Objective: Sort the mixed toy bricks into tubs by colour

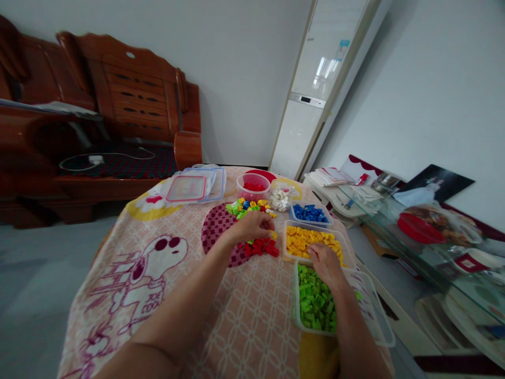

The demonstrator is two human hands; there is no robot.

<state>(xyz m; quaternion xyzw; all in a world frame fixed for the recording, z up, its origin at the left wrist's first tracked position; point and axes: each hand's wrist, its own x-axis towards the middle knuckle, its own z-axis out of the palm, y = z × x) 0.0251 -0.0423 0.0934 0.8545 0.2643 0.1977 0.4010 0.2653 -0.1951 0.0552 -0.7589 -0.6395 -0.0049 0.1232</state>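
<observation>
Hovering low over the yellow building bricks (298, 238) in their clear plastic box (285, 243), my right hand (326, 263) has its thumb and fingertips drawn together. My left hand (252, 227) is curled, thumb towards the forefinger, above the tablecloth (252, 326), between a heap of red bricks (262, 247) on the near side and a mixed pile (248, 208) of green, yellow, blue and red ones on the far side. A yellow piece (273, 235) shows right by those left fingertips, but everything is so small from here that I cannot tell whether either hand grips a brick. Just nearer me than the yellow ones, green bricks (313, 300) fill another box (295, 297), which my right forearm partly covers. Beyond the yellow box, blue bricks (310, 212) lie in a smaller container (311, 224), with a loose heap of white pieces (280, 200) to its left. Farther left, a round clear tub (253, 195) holds some red pieces (253, 186), and clear lids with coloured edging (186, 188) lie overlapping near the table's far edge.
</observation>
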